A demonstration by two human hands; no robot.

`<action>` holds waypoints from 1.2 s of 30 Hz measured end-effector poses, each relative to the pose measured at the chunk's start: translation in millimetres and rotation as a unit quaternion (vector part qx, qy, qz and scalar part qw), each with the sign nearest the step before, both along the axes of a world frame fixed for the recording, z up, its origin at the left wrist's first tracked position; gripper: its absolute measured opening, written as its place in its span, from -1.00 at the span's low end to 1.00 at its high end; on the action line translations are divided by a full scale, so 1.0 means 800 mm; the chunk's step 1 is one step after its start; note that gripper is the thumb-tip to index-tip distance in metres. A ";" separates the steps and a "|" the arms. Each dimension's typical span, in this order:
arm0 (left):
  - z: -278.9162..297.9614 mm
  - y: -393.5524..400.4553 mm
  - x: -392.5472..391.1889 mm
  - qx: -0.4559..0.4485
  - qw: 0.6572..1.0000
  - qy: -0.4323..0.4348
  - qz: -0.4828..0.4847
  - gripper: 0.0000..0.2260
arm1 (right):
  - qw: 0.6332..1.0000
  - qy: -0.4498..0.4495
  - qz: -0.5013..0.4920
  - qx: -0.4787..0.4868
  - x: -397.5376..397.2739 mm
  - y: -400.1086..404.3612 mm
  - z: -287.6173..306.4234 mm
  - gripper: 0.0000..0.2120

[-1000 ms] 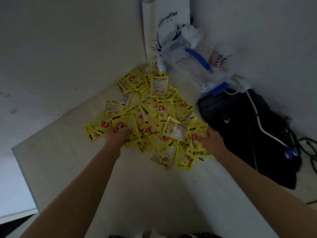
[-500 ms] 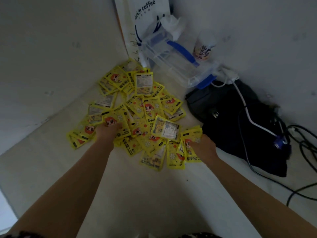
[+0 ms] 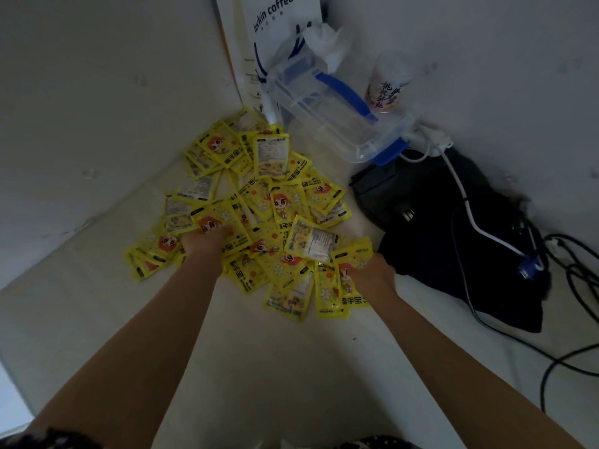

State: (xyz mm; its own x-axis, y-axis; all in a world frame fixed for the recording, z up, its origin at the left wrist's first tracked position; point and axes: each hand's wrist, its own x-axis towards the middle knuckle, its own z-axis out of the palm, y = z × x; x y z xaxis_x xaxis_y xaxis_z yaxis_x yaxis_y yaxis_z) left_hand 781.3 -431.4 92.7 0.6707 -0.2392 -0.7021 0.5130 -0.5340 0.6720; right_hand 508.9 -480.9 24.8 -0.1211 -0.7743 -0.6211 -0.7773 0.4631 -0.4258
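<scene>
A heap of several yellow packets [image 3: 259, 209] with a red-haired cartoon figure lies on the pale surface in the corner. My left hand [image 3: 207, 241] rests on the heap's near left side, fingers laid flat over a packet. At the heap's near right edge, my right hand [image 3: 372, 277] has its fingers tucked under a yellow packet [image 3: 351, 256] that covers them, and it seems to hold it. One packet [image 3: 311, 238] lies with its printed back up between the two hands.
A clear plastic box with blue clips [image 3: 334, 111] stands behind the heap, with a white coffee bag [image 3: 272, 34] and a cup [image 3: 387, 85] against the walls. At right lie a black bag [image 3: 437, 228], a white cable [image 3: 466, 205] and black cables [image 3: 577, 286].
The view has shifted, so the heap sits further left and lower. Both hands stay at the heap's near edge; the right hand has drawn slightly toward me with its packet.
</scene>
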 end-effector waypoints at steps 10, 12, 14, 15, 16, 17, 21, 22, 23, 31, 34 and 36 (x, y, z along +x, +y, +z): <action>0.007 -0.019 -0.008 0.048 0.997 -0.021 -0.062 -0.39 | 1.000 -0.014 0.019 -0.018 0.008 0.002 0.011 -0.62; 0.008 -0.024 -0.010 0.053 0.996 -0.033 -0.063 -0.37 | 0.999 -0.015 0.024 -0.022 0.010 0.000 0.016 -0.64; 0.009 -0.028 -0.011 0.064 0.995 -0.046 -0.065 -0.36 | 0.999 -0.019 0.034 -0.034 0.011 -0.001 0.022 -0.68; 0.011 -0.029 -0.013 0.069 0.994 -0.053 -0.068 -0.37 | 0.998 -0.020 0.038 -0.038 0.011 -0.001 0.026 -0.70; 0.014 -0.031 -0.014 0.071 0.993 -0.059 -0.072 -0.38 | 0.998 -0.019 0.043 -0.042 0.011 -0.001 0.031 -0.70; 0.014 -0.033 -0.015 0.071 0.992 -0.068 -0.075 -0.39 | 0.998 -0.019 0.049 -0.045 0.012 -0.001 0.034 -0.71; 0.011 -0.038 -0.017 0.039 0.992 -0.092 -0.073 -0.42 | 0.996 -0.028 0.064 -0.050 0.010 -0.003 0.045 -0.67; 0.012 -0.036 -0.018 0.026 0.992 -0.093 -0.075 -0.52 | 0.996 -0.031 0.064 -0.050 0.010 -0.004 0.049 -0.66; 0.012 -0.034 -0.019 0.016 0.992 -0.092 -0.080 -0.64 | 0.996 -0.037 0.058 -0.051 0.009 -0.005 0.051 -0.66; 0.010 0.010 -0.033 -0.065 0.993 -0.044 -0.093 -0.71 | 0.988 -0.110 0.046 -0.101 0.002 0.004 0.079 -0.63; 0.008 0.035 -0.052 -0.082 0.989 -0.037 -0.113 -0.72 | 0.983 -0.143 0.022 -0.115 -0.008 0.020 0.093 -0.65; 0.006 0.056 -0.065 -0.092 0.988 -0.027 -0.125 -0.81 | 0.977 -0.179 -0.007 -0.119 -0.016 0.035 0.100 -0.67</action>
